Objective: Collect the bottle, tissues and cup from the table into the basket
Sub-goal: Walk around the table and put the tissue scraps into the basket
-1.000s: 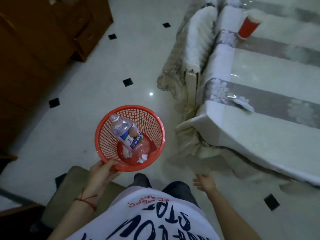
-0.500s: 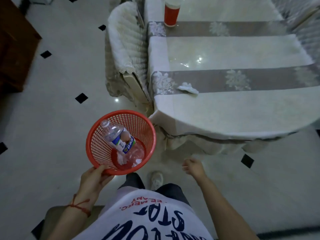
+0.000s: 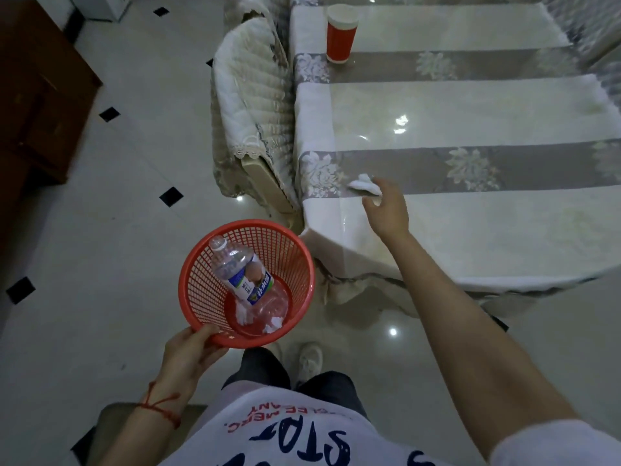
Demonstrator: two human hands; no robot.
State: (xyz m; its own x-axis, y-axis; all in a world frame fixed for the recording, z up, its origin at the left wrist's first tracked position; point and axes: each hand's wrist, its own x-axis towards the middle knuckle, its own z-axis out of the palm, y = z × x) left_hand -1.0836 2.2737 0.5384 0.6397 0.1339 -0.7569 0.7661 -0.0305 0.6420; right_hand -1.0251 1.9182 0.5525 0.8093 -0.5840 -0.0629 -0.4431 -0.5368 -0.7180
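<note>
Left hand: the left hand (image 3: 188, 354) holds the round red plastic mesh basket (image 3: 201, 290) by its near rim, fingers curled over the edge, out over the pale tiled floor (image 3: 111, 230) just off the desk's near left corner.
Basket contents: a clear plastic water bottle with a white and blue label (image 3: 243, 274) lies slanted inside, cap up toward the far wall, base down on the bottom; small crumpled white tissue scraps (image 3: 272, 324) lie on the basket floor beside and under it.
Right hand: the right hand (image 3: 386, 210) reaches over the near left part of the desk, fingers bent down onto a crumpled white tissue (image 3: 361, 183).
Right grip: the fingertips touch the tissue, and part of it shows under the fingers; whether they have closed on it I cannot tell.
Tissue place: on the grey flowered band of the cloth, near the desk's left edge, toward the near end.
Cup: a tall red cup with a white top (image 3: 341, 33) stands upright at the far left corner of the desk, well apart from the hand.
Desk: a low desk under a glossy cream and grey striped cloth (image 3: 470, 105), cloth hanging over the near edge.
Beside the desk: a chair draped in a quilted white cover (image 3: 248, 92) stands against the left edge.
Far left: dark brown wooden furniture (image 3: 37, 95).
</note>
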